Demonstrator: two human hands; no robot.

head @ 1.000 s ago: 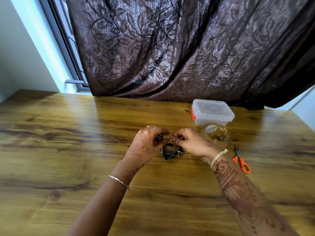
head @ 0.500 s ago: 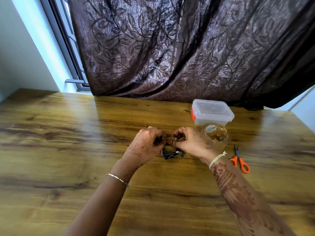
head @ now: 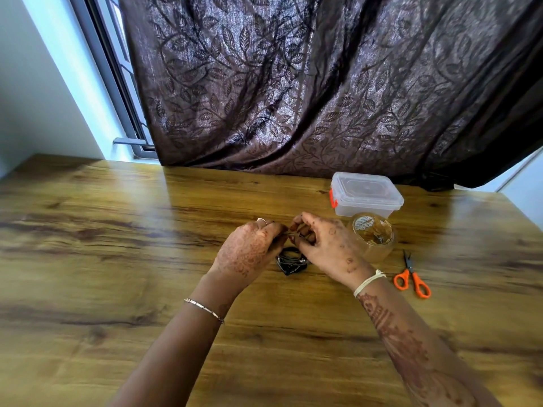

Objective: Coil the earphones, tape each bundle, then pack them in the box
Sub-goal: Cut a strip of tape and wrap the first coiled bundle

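Observation:
A dark coiled earphone bundle [head: 291, 261] lies on the wooden table [head: 117, 259] just below my two hands. My left hand [head: 249, 251] and my right hand [head: 326, 245] meet above it, fingertips pinching a thin earphone cable [head: 291, 235] stretched between them. Most of what they hold is hidden by the fingers. A clear plastic box [head: 365, 195] with a closed lid and an orange latch stands behind my right hand. A roll of clear tape [head: 373, 235] sits right beside that hand.
Orange-handled scissors [head: 412, 279] lie on the table to the right of the tape. A dark patterned curtain [head: 323, 83] hangs along the table's far edge, with a window frame at the far left.
Both hands have stayed together over the bundle, shifting slightly up and away from me. The dark bundle now shows more plainly below them.

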